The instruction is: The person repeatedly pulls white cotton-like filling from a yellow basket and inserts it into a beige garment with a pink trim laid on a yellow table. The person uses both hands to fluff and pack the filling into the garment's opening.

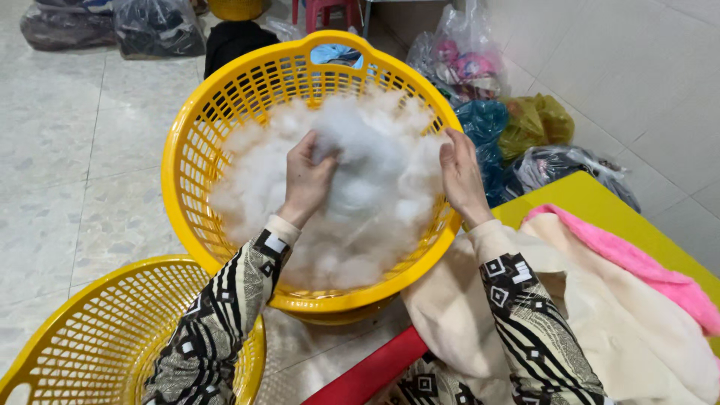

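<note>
Head view: a heap of white stuffing (352, 187) is seen filling a round yellow basket (187, 150) that stands on the tiled floor (90, 150), just in front of the person. The stuffing is loose and light, so wisps could well be dragged over the rim and dropped on the floor if a handful is lifted quickly; a clump may also tear apart, since only part of it is pinched. The basket could be tipped toward the person if weight is leaned on its near edge.

The left hand (309, 180) is curled closed around a tuft near the middle of the heap, fingers buried in the fibres. The right hand (461, 176) is held nearly flat and open, pressed against the heap's right side close to the basket wall; nothing is gripped by it.

A second yellow basket (90, 330) lies at the lower left, cream and pink fabric (622, 300) is draped at the right, and plastic bags (525, 127) are piled by the wall.
</note>
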